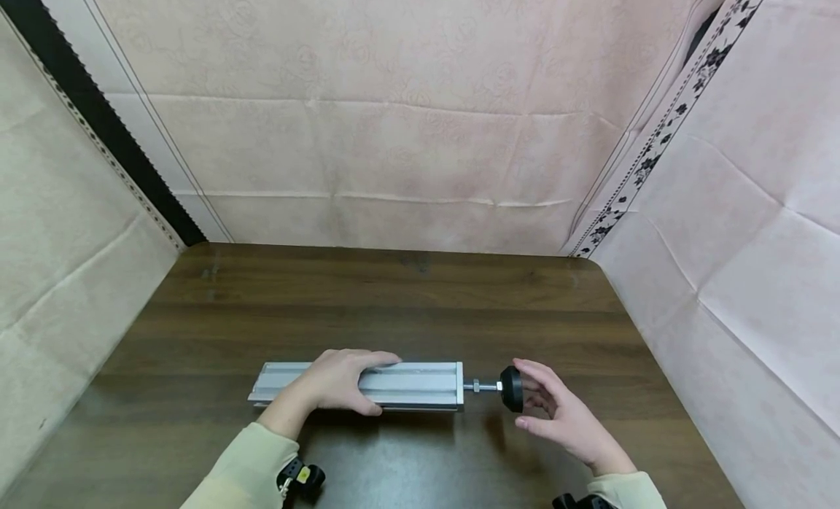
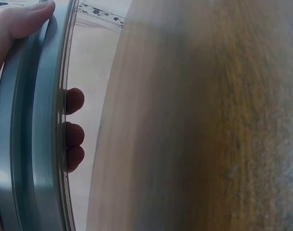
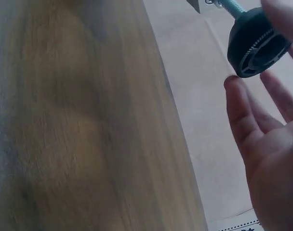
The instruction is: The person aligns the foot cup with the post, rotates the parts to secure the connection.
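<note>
A silver aluminium profile point(image 1: 420, 385) lies lengthwise across the head view, held above the table with its shadow below. My left hand point(image 1: 337, 381) grips it near the middle, thumb on the near side; in the left wrist view, fingertips point(image 2: 74, 101) show past its far edge. From the profile's right end a threaded rod with nuts point(image 1: 482, 386) sticks out, ending in a round black levelling foot point(image 1: 512, 389). My right hand point(image 1: 564, 414) is spread loosely around this foot, fingertips right at its rim. The ribbed, hollow underside of the foot point(image 3: 264, 50) faces the right palm.
The brown wood-grain table point(image 1: 394, 297) extends beneath and behind the profile. Pale creased cloth point(image 1: 367, 152) hangs along the back and both sides, with a black strip point(image 1: 111, 130) at left and a flower-patterned border point(image 1: 656, 144) at right. Each wrist wears a camera mount point(image 1: 302, 476).
</note>
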{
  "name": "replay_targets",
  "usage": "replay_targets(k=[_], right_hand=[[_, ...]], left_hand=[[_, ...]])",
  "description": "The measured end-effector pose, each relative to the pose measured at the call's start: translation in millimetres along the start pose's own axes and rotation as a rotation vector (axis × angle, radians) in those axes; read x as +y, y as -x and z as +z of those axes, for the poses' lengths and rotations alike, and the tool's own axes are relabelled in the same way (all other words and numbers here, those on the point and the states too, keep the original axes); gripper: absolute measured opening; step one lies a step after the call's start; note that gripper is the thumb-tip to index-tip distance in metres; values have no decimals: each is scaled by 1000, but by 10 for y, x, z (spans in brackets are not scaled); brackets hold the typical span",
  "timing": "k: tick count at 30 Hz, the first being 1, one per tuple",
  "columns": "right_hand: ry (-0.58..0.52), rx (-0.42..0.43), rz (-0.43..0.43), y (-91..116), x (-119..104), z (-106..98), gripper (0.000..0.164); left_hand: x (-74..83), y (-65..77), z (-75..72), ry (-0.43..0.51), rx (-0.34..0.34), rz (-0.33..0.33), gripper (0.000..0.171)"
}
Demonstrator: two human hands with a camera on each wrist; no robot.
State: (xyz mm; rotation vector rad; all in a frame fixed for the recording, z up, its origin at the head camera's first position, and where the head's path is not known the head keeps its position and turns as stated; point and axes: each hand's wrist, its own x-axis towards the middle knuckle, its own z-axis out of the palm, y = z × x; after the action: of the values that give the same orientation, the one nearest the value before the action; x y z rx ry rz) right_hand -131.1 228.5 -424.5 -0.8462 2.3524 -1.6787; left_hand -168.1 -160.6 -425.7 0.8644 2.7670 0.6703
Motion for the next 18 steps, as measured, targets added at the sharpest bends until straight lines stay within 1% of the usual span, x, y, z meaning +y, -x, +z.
replay_targets(k=[1,2,5,8,10,13,14,16,18], right_hand=[[5,1,4,0,2,3,71],[9,8,25,-1,-1,6,69],[19,40,138,-15,-27,19,63],[7,64,223,-50,-69,42,58],[-4,74,253,-76,-96,58,53],[-2,90,274,-99,-106,66,46],[6,92,266,-95,-101,61,46],[12,92,224,-80,-81,47,50],[20,76,154,-47,-53,28,59]], left_hand=[[1,0,-1,-1,-1,1,72],[1,0,1,-2,-1,3,72],[0,3,3,-3,-1,6,72],[-8,2,5,-9,1,6,72],[-9,0,4,-15,3,4,72],[-11,-6,4,-22,3,6,72],[-10,-4,4,-23,1,6,72],[-10,-1,5,-23,-2,7,73],[-13,-1,8,-22,-5,8,73]])
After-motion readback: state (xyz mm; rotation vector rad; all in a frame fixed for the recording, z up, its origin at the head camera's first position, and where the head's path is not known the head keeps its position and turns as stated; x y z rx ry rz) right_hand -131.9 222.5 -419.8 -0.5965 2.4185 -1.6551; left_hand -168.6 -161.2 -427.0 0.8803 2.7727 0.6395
